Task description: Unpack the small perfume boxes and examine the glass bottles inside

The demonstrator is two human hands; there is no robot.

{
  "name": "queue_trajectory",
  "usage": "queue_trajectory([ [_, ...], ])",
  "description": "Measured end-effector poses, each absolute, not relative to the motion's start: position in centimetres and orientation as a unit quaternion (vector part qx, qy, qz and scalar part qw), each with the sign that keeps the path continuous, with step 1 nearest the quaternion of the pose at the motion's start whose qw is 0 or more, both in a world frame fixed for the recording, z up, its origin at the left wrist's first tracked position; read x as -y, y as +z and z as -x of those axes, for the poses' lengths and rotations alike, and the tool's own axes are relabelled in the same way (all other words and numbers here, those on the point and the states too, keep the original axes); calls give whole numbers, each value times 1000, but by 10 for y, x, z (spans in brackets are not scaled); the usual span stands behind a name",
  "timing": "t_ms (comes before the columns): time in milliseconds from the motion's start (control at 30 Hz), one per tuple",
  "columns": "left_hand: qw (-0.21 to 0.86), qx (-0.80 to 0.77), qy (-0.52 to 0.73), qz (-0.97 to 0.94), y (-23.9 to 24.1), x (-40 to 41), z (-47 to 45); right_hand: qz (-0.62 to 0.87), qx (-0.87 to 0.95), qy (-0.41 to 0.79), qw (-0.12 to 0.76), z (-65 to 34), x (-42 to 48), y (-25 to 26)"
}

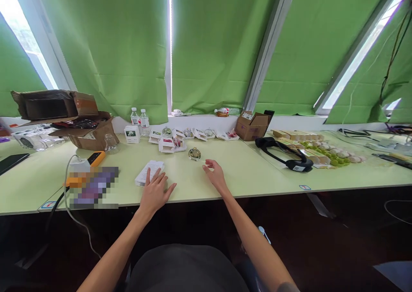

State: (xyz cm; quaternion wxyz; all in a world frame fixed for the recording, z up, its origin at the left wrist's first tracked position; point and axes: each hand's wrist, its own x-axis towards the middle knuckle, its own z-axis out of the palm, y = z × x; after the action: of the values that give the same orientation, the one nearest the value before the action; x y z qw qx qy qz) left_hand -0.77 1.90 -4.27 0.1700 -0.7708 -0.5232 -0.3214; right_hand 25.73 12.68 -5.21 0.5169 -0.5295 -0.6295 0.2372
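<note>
My left hand point(156, 191) lies with fingers spread and thumb stretched out; its fingertips rest on a flat white printed box point(149, 173). To the right, my right hand point(215, 175) is just above the table, fingers loosely curled and a gap showing between thumb and fingers. Nothing can be made out in its grasp. Just beyond its fingertips a round gold-and-dark ornament point(194, 154) lies on the pale green table point(186, 180). Behind it, several opened small white boxes point(166, 145) hold round clear ornaments, among them a pinkish one point(178, 142).
At left are cardboard boxes point(92, 135), a glass jar point(111, 143), an orange device point(96, 158) and a white cable point(67, 185). Water bottles point(144, 122) stand at the back. A small carton point(252, 126), a black headset point(286, 155) and egg trays point(334, 152) are at right.
</note>
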Motion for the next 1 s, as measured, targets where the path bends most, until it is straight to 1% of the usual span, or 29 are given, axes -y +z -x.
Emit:
queue_trajectory([
  [167,188,553,-321,746,-41,-18,7,582,678,213,395,-249,-158,-37],
  [267,190,556,-322,743,-42,-18,7,595,701,174,354,-240,-174,-26],
  [367,197,547,-329,744,-43,-18,8,598,702,157,354,-234,-182,-21],
  [533,201,536,-338,747,-44,-17,9,613,684,139,370,-231,-187,-28],
  [867,150,546,-320,759,-46,-21,11,605,694,128,368,-229,-195,-35],
  [1000,124,545,-333,759,-46,-24,13,592,708,121,366,-222,-190,-37],
])
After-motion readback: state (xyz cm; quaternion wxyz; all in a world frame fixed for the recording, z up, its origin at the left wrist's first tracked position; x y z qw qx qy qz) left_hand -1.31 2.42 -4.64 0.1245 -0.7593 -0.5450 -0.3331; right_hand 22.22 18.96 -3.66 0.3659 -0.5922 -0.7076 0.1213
